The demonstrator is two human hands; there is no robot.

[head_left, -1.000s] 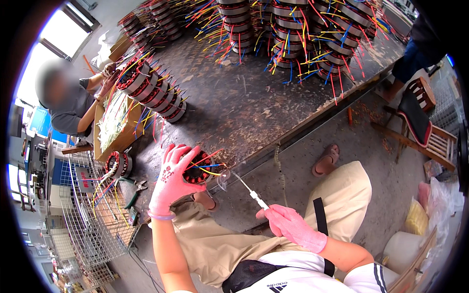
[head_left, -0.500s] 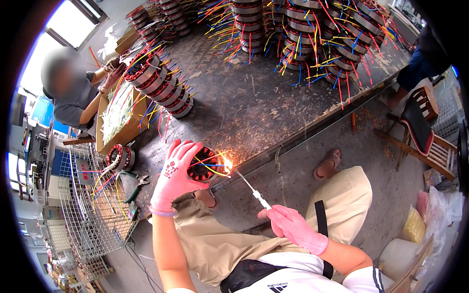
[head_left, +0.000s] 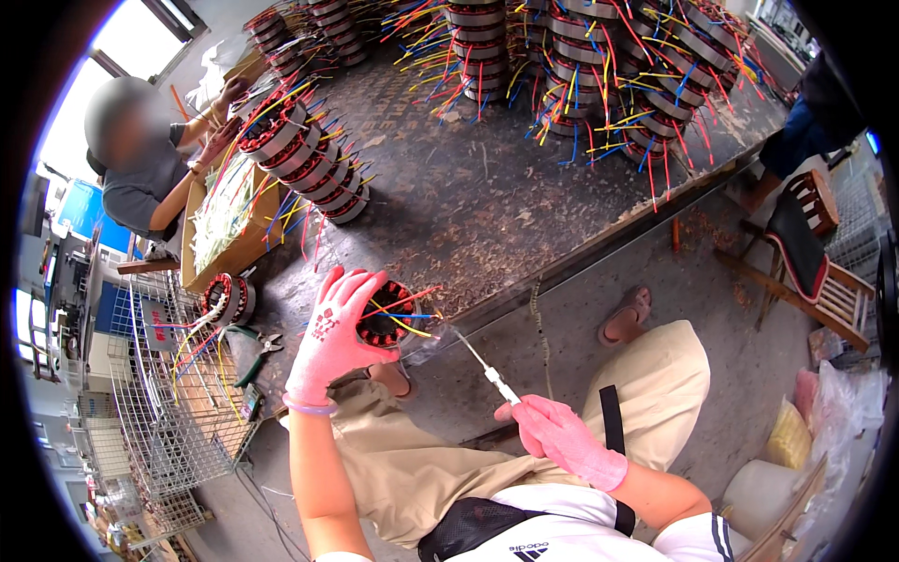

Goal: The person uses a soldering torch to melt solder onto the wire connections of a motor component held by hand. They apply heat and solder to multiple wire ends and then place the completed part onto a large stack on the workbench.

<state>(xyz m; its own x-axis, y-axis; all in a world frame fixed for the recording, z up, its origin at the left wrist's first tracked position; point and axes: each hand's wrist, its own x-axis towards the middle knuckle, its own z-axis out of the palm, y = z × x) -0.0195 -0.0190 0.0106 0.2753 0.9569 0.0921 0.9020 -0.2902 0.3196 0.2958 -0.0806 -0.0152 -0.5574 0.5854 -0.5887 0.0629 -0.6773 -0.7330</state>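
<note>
My left hand [head_left: 337,328], in a pink glove, is closed around a motor stator [head_left: 382,330] at the table's near edge. Red windings line the stator, and its red, blue and yellow lead wires [head_left: 410,314] stick out toward the right. In my gloved right hand [head_left: 567,438] is a slim tool with a white handle [head_left: 502,385] and a thin metal shaft, angled up and left. The shaft's tip ends close beside the bunched wire ends [head_left: 438,322]; whether they touch I cannot tell. A faint wisp hangs near them.
Stacks of wired stators [head_left: 571,75] crowd the table's [head_left: 440,206] far side, with another stack [head_left: 309,159] nearer left. One loose stator [head_left: 228,302] and green-handled pliers [head_left: 257,358] lie at left. A co-worker [head_left: 140,169] reaches above a cardboard box [head_left: 234,248]. A chair [head_left: 805,239] stands right.
The bright flame at the wire ends has gone out, leaving a faint wisp. Both my hands stay nearly still. The co-worker's hands have shifted above the box.
</note>
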